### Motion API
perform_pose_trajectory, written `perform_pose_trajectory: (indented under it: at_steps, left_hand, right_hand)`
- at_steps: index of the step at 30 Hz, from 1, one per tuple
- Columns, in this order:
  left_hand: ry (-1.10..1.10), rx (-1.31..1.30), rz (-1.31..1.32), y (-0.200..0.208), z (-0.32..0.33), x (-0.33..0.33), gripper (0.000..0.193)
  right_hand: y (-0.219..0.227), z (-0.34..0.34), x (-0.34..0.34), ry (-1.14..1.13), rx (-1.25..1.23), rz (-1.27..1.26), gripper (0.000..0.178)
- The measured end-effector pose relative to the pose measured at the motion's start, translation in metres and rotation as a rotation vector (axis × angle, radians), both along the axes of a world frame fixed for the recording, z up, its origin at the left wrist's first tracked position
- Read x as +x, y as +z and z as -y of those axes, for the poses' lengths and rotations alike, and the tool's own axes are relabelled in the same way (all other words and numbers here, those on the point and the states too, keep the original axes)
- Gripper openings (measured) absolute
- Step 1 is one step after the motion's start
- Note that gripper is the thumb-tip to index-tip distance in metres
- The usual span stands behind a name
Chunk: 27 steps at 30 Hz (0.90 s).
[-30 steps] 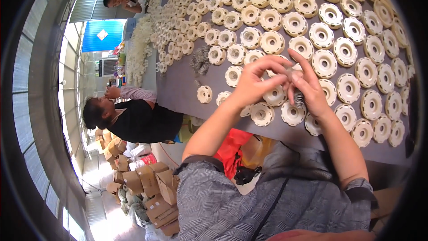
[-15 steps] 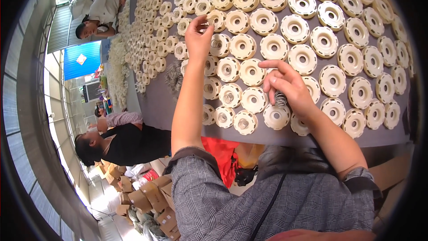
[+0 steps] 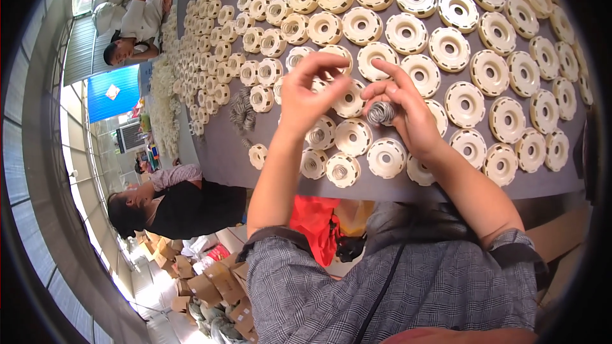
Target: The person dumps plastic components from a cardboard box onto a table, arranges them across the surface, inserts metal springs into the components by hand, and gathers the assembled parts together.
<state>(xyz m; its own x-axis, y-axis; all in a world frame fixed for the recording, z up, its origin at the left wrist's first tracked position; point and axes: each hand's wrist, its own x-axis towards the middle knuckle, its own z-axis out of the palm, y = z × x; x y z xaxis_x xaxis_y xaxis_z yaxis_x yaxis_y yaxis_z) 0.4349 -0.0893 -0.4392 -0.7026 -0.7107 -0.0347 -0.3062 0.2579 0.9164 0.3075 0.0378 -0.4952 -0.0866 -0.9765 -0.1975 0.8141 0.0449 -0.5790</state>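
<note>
The left grip (image 3: 305, 94) has come back from a slotted cream plastic ring (image 3: 284, 33) beyond and to the left of the spring bundle (image 3: 381, 113), and it now stands half open just left of that bundle, thumb and fingers apart, seemingly empty. That ring now carries a wire coil spring (image 3: 294, 28) in its centre, so this one looks fitted. The right grip (image 3: 409, 113) stays curled around the spring bundle above the grey desk (image 3: 220, 160), putting that supply near the left grip again.
</note>
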Motion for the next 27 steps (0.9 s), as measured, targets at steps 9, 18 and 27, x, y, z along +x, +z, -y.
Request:
perform_pose_trajectory:
  at_steps: [9,18,27]
  left_hand:
    - [-0.138,-0.581,0.188,0.016,-0.056,0.005,0.031]
    - [0.065,-0.317,0.098,0.001,-0.07,0.01,0.017]
    - [0.106,-0.066,0.105,0.008,-0.078,-0.001,0.014]
  right_hand:
    - [0.004,-0.002,0.002,0.079,0.002,0.048,0.039]
    - [0.008,-0.008,0.012,-0.053,-0.069,-0.245,0.023]
    - [0.015,-0.005,0.002,-0.054,-0.068,-0.097,0.018]
